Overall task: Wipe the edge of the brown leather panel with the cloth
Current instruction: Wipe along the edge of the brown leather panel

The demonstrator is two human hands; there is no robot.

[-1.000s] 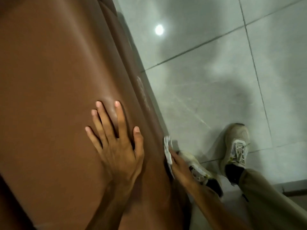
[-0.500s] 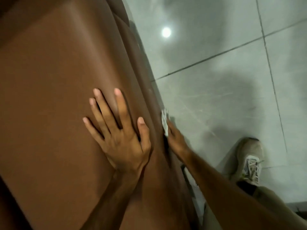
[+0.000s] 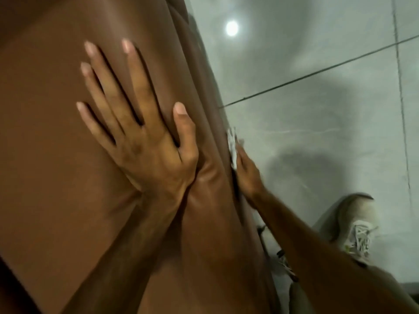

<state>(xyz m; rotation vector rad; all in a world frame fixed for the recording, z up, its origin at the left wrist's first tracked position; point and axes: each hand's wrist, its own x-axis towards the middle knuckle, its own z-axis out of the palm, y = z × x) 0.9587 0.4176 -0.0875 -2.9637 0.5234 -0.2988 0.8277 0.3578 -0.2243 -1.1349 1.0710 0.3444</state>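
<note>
The brown leather panel (image 3: 56, 155) fills everything under and left of my left hand (image 3: 145, 141), which lies flat on it, fingers spread, holding nothing. Just right of that hand's thumb runs the panel's edge (image 3: 217, 132), with grey floor (image 3: 317, 143) beyond. My right hand (image 3: 246, 175) presses the cloth (image 3: 232, 143) against that edge, fingers closed on it. I judge I'm mid-wipe; next calls for sliding the cloth on along the edge, keeping pressure, left hand bracing. No containers here; my shoe (image 3: 356, 225) stands near my right arm
</note>
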